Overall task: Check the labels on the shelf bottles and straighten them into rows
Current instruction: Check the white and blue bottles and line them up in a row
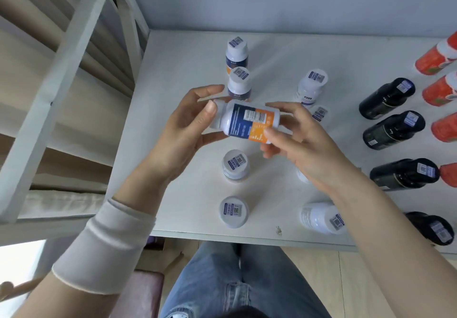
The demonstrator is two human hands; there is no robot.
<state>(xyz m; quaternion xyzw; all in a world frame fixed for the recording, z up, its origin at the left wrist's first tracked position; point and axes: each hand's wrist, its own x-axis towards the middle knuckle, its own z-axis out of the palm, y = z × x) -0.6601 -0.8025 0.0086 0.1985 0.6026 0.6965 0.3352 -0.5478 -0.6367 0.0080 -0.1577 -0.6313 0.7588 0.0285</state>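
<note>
Both hands are gripping one white bottle (248, 121) sideways above the middle of the shelf (173, 70): the left hand (190, 130) is closing its thumb and fingers around the capped end, while the right hand (299, 142) is pinching the base end, with one fingertip lying on the orange part of the label. The barcode on the blue-and-orange label is facing up toward the camera.

At the far left of the frame a white shelf frame (61, 70) is slanting from the top down to the lower left. A pale sleeve (103, 248) is covering the left forearm at the lower left.

Left of centre, four white bottles are standing in a column: two (236, 50) (239, 83) above the hands and two (235, 165) (233, 211) below them, each showing a code sticker on its cap. Right of centre, more white bottles are forming a second, looser column (312, 85), partly hidden behind the right hand and forearm; the lowest one (322, 217) is tilting.

Further right, dark bottles (393, 130) are standing in a column, and red-orange bottles (435, 58) are lining the right edge of the frame.

Jeans (222, 280) are showing at the bottom centre, below the shelf's front edge.
</note>
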